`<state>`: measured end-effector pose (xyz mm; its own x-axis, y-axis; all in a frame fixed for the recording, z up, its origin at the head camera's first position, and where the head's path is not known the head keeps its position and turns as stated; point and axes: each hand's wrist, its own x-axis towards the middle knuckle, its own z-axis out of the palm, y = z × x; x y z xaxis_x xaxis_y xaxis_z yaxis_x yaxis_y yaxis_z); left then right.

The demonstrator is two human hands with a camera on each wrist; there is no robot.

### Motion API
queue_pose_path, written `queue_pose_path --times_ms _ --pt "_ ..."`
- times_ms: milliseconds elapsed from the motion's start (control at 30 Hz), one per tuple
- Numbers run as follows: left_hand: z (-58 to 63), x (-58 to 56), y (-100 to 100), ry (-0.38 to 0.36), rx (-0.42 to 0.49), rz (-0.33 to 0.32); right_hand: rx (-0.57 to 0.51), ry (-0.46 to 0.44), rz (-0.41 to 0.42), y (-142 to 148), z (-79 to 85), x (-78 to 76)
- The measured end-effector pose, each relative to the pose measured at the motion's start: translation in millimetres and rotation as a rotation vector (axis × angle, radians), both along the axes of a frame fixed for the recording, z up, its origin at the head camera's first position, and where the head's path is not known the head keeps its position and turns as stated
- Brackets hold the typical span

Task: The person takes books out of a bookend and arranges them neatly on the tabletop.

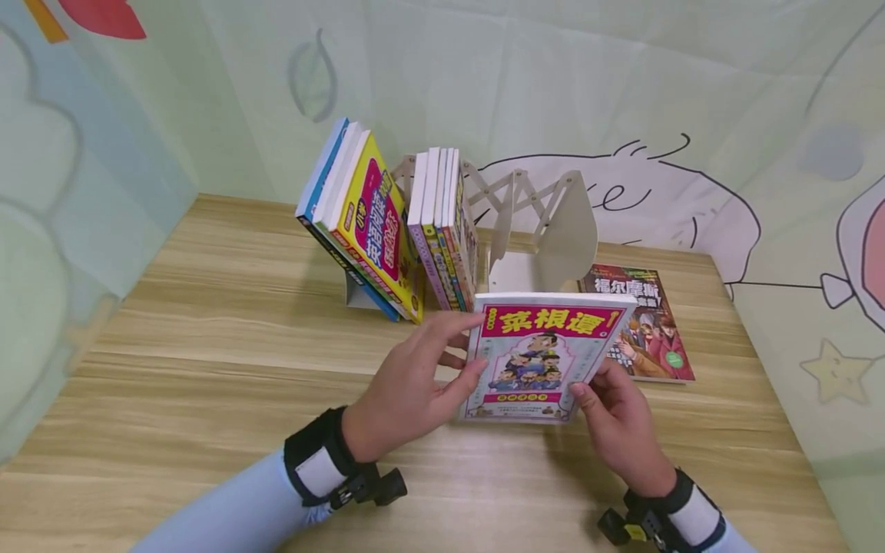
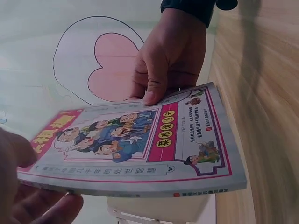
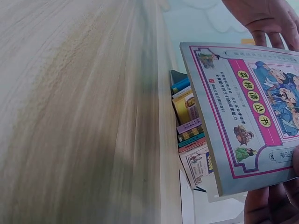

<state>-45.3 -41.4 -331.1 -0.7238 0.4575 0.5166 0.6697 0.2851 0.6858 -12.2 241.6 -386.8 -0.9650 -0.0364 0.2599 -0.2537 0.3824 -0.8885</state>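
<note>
A picture-covered paperback book (image 1: 528, 367) with a pink title band is held up above the table, its front cover facing me. My right hand (image 1: 622, 426) grips its right edge, thumb on the cover and fingers behind. At the opposite edge, my left hand (image 1: 411, 380) pinches the book, its thumb over the front; the left wrist view shows fingers of that hand (image 2: 46, 207) under the spine. Behind the book stands an expanding metal bookend rack (image 1: 567, 223). Upright in it are a slim group of books (image 1: 439, 215) and, left of those, leaning larger books (image 1: 376, 223).
Another book (image 1: 657, 326) with a dark, colourful cover lies flat right of the rack, partly hidden by the held book. The wood-grain table (image 1: 228, 346) meets a printed cloth wall (image 1: 442, 77) at the back and sides.
</note>
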Motion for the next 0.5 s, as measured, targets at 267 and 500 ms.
queue_pose_path --times_ms 267,500 --pt "-5.3 -2.5 -2.7 -0.053 0.008 0.002 0.030 0.017 -0.055 1.0 0.7 0.7" --pt "-8.1 -4.8 -5.5 -0.066 -0.001 0.020 0.019 -0.003 -0.109 9.3 1.2 -2.3"
